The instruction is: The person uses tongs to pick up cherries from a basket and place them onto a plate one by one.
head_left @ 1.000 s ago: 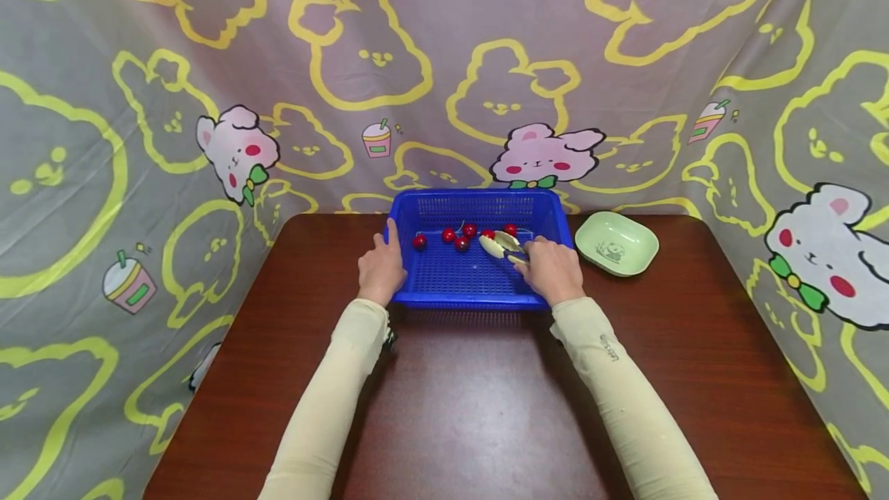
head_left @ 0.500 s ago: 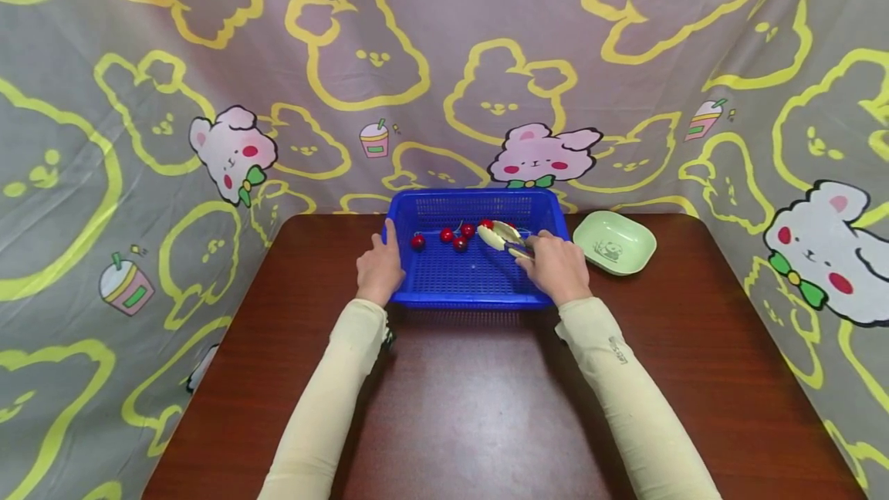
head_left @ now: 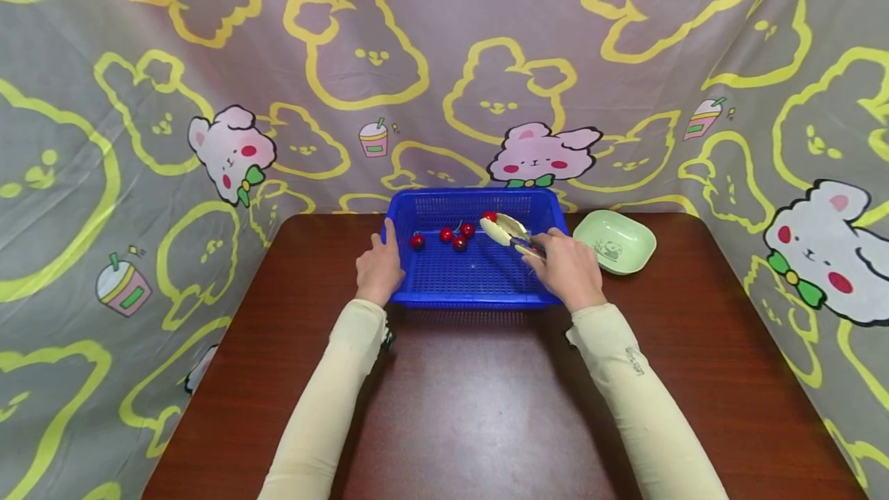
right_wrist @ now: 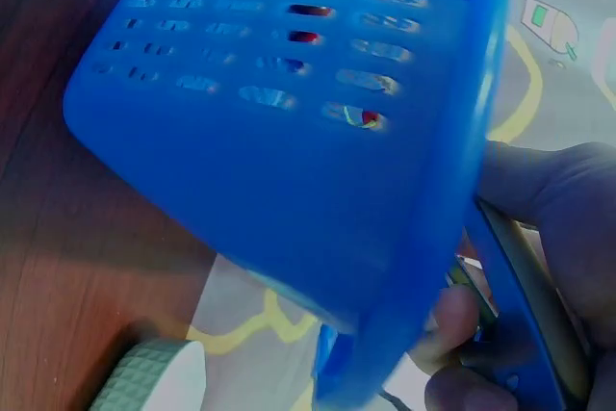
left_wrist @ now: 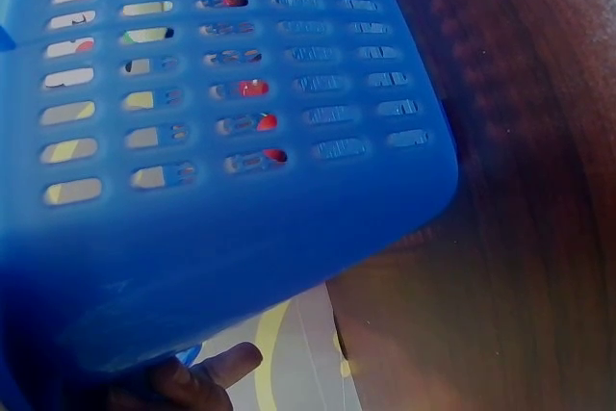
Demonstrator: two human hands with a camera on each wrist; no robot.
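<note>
A blue slotted basket [head_left: 479,295] stands on the brown table with several red cherries [head_left: 453,237] on its floor. My left hand [head_left: 379,268] grips the basket's left wall, thumb along the rim. My right hand [head_left: 568,267] holds cream tongs [head_left: 505,231] whose tips pinch one red cherry [head_left: 489,216], lifted above the basket floor near the back right. In the left wrist view the basket wall [left_wrist: 221,190] fills the frame, with a fingertip [left_wrist: 226,365] below. The right wrist view shows the basket's outer wall [right_wrist: 289,141] and my fingers [right_wrist: 539,190] round the tong handle.
A pale green square dish [head_left: 614,241] sits on the table just right of the basket. The brown table [head_left: 479,407] stretches toward me between my arms. A cartoon-print cloth [head_left: 444,83] walls in the back and both sides.
The tongs closed on a cherry and rose from the basket floor. My right hand has drawn slightly right and back. My left hand has stayed put on the basket.
</note>
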